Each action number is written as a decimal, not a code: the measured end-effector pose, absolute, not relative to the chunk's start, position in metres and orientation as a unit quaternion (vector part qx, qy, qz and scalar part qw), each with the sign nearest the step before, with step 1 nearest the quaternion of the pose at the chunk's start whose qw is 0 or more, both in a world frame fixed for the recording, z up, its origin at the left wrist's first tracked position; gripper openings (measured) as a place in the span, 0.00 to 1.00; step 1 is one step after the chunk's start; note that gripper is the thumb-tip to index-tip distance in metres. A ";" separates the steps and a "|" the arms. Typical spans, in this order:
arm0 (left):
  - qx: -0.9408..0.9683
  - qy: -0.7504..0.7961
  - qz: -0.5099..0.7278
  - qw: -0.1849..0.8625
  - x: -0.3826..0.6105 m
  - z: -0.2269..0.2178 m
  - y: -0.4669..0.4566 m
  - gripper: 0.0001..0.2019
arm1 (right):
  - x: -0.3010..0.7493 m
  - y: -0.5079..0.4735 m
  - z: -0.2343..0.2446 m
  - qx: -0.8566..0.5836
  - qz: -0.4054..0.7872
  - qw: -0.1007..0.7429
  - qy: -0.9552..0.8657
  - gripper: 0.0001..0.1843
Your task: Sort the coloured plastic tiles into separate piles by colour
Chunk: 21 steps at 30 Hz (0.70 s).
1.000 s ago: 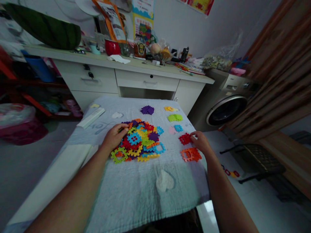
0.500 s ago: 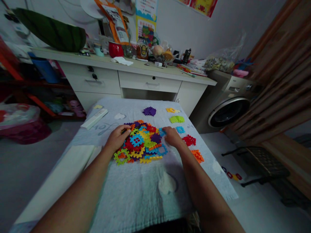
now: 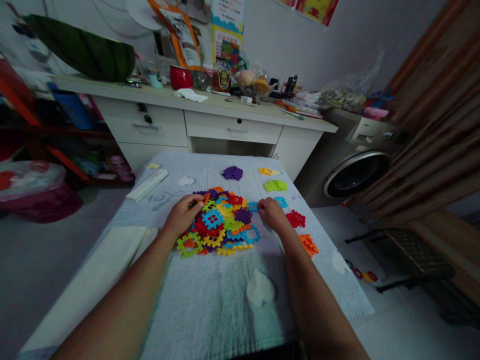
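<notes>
A mixed pile of colourful plastic interlocking tiles (image 3: 225, 227) lies on the cloth-covered table. My right hand (image 3: 272, 212), just right of the pile, has its fingers closed on a blue interlocking tile (image 3: 253, 206). At the pile's left edge rests my left hand (image 3: 182, 216), its fingers curled in; what they hold, if anything, is hidden. Separate single-colour groups lie around: purple tiles (image 3: 232, 173) behind the pile, and yellow tiles (image 3: 265, 171), green tiles (image 3: 275, 186), blue tiles (image 3: 281, 202), red tiles (image 3: 296, 218) and orange tiles (image 3: 309, 245) down the right side.
A long white box (image 3: 147, 185) lies at the table's back left. Behind stands a white desk (image 3: 213, 120) bearing a cut watermelon (image 3: 80, 50), a red pot (image 3: 180, 77) and jars. To the right are a washing machine (image 3: 352, 165) and a low stool (image 3: 408, 252).
My right hand has shifted slightly right, drawing the blue tile a little away from the pile. My left hand has stayed at the pile's left edge.
</notes>
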<state>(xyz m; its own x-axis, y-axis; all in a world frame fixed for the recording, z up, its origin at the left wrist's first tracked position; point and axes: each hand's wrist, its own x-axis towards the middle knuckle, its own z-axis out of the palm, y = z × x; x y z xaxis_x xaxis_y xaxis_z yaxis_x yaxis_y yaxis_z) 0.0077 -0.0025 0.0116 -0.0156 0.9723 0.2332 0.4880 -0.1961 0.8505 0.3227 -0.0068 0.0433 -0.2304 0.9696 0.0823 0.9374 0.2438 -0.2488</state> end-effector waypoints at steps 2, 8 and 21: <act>0.642 0.568 0.429 0.284 0.008 0.012 -0.002 0.20 | 0.328 -0.006 0.045 -0.618 0.065 0.162 -0.767 0.11; 0.643 0.568 0.430 0.281 0.008 0.013 -0.004 0.19 | 0.347 -0.002 0.052 -0.683 0.039 0.264 -0.680 0.12; 0.647 0.559 0.442 0.271 0.008 0.009 -0.003 0.18 | 0.358 -0.007 0.051 -0.829 0.025 0.212 -0.517 0.16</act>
